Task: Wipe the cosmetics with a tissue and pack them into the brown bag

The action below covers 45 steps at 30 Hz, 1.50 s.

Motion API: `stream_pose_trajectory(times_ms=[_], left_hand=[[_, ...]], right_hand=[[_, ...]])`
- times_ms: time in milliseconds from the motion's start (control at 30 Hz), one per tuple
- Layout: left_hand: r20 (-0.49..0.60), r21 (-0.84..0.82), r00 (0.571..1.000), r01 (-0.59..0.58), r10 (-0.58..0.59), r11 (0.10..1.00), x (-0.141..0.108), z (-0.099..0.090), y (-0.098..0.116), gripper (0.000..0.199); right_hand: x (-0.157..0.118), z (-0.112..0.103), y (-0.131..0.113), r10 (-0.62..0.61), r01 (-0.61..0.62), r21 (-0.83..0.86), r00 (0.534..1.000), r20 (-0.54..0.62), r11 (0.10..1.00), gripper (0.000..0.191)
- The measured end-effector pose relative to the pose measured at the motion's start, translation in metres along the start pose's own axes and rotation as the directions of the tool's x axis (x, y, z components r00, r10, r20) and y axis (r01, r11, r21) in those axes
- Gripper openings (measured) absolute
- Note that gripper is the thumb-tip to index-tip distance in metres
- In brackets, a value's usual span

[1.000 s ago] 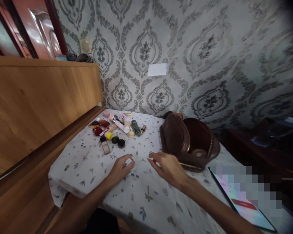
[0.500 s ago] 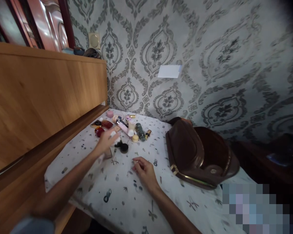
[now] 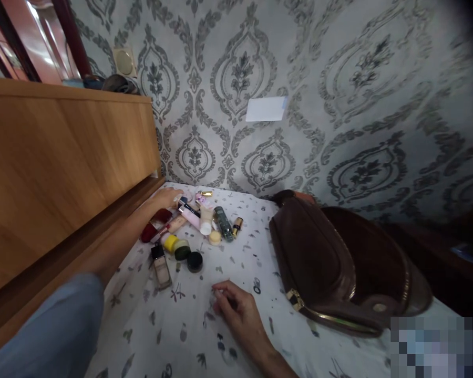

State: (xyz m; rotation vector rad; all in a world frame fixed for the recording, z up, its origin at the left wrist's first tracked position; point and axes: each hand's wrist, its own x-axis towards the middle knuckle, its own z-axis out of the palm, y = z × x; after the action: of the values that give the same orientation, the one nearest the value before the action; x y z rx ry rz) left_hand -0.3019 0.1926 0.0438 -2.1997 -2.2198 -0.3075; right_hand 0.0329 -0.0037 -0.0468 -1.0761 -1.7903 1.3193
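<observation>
My left hand (image 3: 166, 199) reaches to the far left of a cluster of cosmetics, near the table's back edge. Its fingers are too small and blurred to read. My right hand (image 3: 240, 310) rests on the cloth with curled fingers, thumb and forefinger pinched; anything between them is not clear. Nearest the hands lie a foundation bottle (image 3: 161, 269) with a black cap, a black round jar (image 3: 195, 261), a green-and-black jar (image 3: 182, 250) and a yellow-capped item (image 3: 169, 242). Behind them are a cream tube (image 3: 206, 219), a dark green bottle (image 3: 223, 223) and a gold-and-black lipstick (image 3: 237, 227).
A brown leather bag (image 3: 319, 262) with gold zips stands on the right of the patterned tablecloth (image 3: 189, 325). A wooden cabinet (image 3: 71, 157) borders the left side. Patterned wallpaper with a white card (image 3: 266, 109) closes off the back.
My left hand has moved away from the front jars to the far left of the cluster. The foundation bottle and yellow-capped item now show fully. My right hand keeps its pose; the view has shifted.
</observation>
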Motion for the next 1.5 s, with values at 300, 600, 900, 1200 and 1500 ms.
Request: stream_pose_trajectory(times_ms=[300,600,900,1200,1500], left_hand=[[0.134,0.244,0.991,-0.01,-0.024,0.97,0.011,0.011,0.011,0.045],[-0.147,0.043,0.98,0.145,-0.137,0.988,-0.047,-0.033,0.002,0.055],[-0.076,-0.805,0.992,-0.12,0.1,0.581,-0.196,0.022,0.126,0.058],[0.0,-0.526,0.982,-0.16,0.188,0.835,-0.257,0.055,0.182,0.065],[-0.098,-0.1,0.925,-0.377,0.368,0.921,-0.298,0.06,0.165,0.022]], right_hand=[[0.001,-0.002,-0.001,0.012,-0.012,-0.004,1.0,0.014,1.0,0.033],[-0.001,-0.001,0.0,-0.053,0.053,-0.001,0.999,-0.004,0.999,0.033],[-0.004,0.001,-0.009,-0.192,0.213,0.2,0.974,-0.12,0.956,0.063],[-0.029,-0.013,-0.001,-0.127,0.136,0.027,0.968,-0.216,0.99,0.054],[-0.03,-0.014,0.001,-0.166,0.139,-0.167,0.973,-0.161,0.976,0.056]])
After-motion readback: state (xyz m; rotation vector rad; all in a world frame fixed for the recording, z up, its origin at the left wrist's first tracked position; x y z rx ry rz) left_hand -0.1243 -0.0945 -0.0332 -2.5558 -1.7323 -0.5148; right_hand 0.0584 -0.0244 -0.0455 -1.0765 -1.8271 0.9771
